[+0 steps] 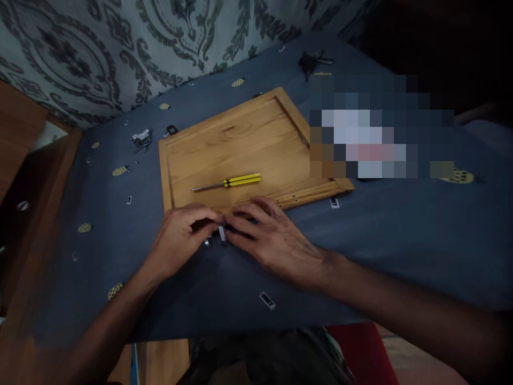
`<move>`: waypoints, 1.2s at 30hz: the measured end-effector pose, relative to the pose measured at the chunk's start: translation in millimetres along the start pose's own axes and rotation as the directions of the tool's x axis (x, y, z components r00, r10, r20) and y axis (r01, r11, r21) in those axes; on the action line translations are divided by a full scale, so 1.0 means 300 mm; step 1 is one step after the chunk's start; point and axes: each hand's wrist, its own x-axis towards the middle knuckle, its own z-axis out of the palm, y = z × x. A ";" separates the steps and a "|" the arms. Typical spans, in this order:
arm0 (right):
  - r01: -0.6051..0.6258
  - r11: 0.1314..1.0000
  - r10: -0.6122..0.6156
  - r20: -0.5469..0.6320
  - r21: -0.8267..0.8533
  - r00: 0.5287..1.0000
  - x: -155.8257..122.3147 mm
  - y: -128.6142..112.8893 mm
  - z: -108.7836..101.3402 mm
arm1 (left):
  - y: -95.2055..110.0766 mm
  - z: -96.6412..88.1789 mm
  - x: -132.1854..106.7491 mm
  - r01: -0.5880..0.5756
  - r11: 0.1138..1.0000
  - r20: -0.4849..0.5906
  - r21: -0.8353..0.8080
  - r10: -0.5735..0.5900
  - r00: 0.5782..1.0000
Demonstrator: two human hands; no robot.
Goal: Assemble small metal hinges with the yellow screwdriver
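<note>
Head view, metal fitting (222,235): seen between the two hands' fingertips, at the wooden panel's near edge.
Left hand (180,235): fitting's far end pinched by thumb and forefinger.
Right hand (272,235): fingers slightly spread, tips held just beside the fitting; thumb hidden.
Wooden panel (200,155): laid flat on blue cloth (360,256).
Yellow-handled screwdriver (242,180): rested on the panel, beyond the fingers.
Metal parts (141,138): left on the cloth, beside the panel's far-left corner.

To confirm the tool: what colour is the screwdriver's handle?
The handle is yellow with dark stripes; head view.
</note>
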 end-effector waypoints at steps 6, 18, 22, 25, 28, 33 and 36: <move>-0.002 1.000 0.002 0.012 -0.005 1.000 0.002 0.000 -0.004 | -0.008 0.002 -0.005 0.010 0.999 -0.019 -0.045 -0.011 1.000; -0.005 1.000 0.005 0.028 0.009 1.000 0.003 -0.003 -0.008 | -0.011 -0.003 -0.004 0.015 0.998 -0.060 -0.068 -0.019 0.998; -0.009 1.000 0.009 0.024 0.000 1.000 0.002 -0.002 -0.006 | -0.012 -0.007 -0.006 0.022 1.000 -0.056 -0.015 -0.023 0.998; -0.003 1.000 0.003 0.017 -0.005 1.000 0.002 -0.001 -0.005 | -0.014 -0.005 -0.008 0.010 1.000 -0.060 -0.013 -0.010 0.998; -0.007 1.000 0.008 0.034 -0.017 0.999 0.003 -0.001 -0.005 | -0.017 -0.002 -0.011 -0.005 1.000 -0.065 -0.005 0.004 0.998; -0.012 1.000 0.012 0.016 -0.001 1.000 0.003 -0.005 -0.004 | -0.018 0.004 -0.013 0.007 1.000 -0.071 -0.008 -0.008 0.997; -0.011 1.000 0.011 0.017 0.009 1.000 0.002 -0.005 -0.003 | -0.018 0.006 -0.015 0.016 1.000 -0.087 -0.017 -0.017 0.996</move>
